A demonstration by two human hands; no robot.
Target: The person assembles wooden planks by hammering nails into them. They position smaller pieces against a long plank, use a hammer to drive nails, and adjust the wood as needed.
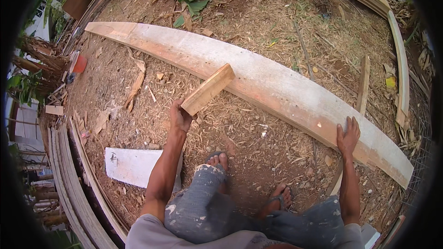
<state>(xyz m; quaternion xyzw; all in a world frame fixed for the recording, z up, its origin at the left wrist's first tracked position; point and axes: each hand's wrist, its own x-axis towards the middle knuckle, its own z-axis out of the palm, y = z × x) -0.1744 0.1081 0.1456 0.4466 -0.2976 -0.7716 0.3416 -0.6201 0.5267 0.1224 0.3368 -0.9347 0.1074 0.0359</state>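
Note:
My left hand [181, 117] grips the near end of a short wooden block [207, 90]. The block's far end reaches the near edge of a long, whitish wooden panel [272, 80]; whether it rests on the panel or just above it I cannot tell. That panel lies across the ground from far left to near right, with reddish dirt stains along its near side. Toward its right end my right hand [349, 136] rests flat on the face, fingers stretched out and holding nothing.
A white slab [134, 166] lies beside my left forearm. Under the panel's right part sticks out a narrow timber [363, 83]. Long planks [69, 180] run along the left, more boards [400, 64] along the right. A red bucket [79, 63] stands far left. Wood chips litter the dirt.

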